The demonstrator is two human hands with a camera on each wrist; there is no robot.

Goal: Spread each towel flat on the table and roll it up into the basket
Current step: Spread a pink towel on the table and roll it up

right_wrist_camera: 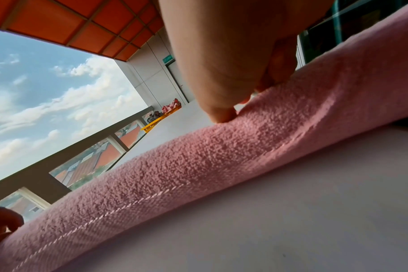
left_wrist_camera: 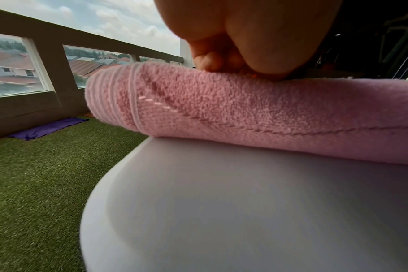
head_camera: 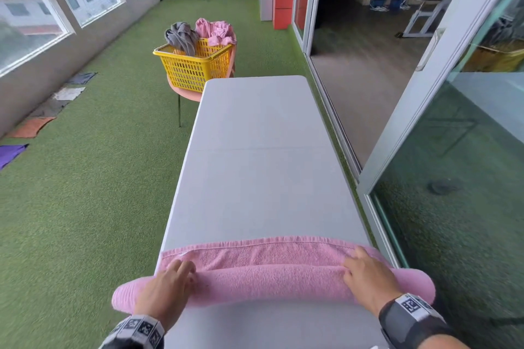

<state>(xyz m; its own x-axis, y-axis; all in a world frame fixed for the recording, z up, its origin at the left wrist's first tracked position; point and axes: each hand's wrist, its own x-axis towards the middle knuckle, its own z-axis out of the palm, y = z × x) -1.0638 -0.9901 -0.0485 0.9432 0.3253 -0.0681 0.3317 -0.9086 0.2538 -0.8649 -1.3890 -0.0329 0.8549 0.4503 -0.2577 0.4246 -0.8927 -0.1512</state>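
A pink towel [head_camera: 269, 283] lies across the near end of the grey table [head_camera: 255, 164], mostly rolled into a thick roll, with a short flat strip still spread beyond it. Both roll ends overhang the table's sides. My left hand [head_camera: 170, 283] grips the roll near its left end, fingers curled over the top [left_wrist_camera: 233, 46]. Near the right end, my right hand [head_camera: 365, 272] holds the roll [right_wrist_camera: 198, 165], its thumb on the near side [right_wrist_camera: 233, 64]. The yellow basket [head_camera: 195, 65] stands past the table's far left corner.
The basket sits on a pink stool [head_camera: 184, 93] and holds a grey towel [head_camera: 181, 37] and a pink one [head_camera: 217, 31]. Several cloths [head_camera: 31, 127] lie on the green turf along the left wall. A glass sliding door [head_camera: 425, 93] runs along the table's right side.
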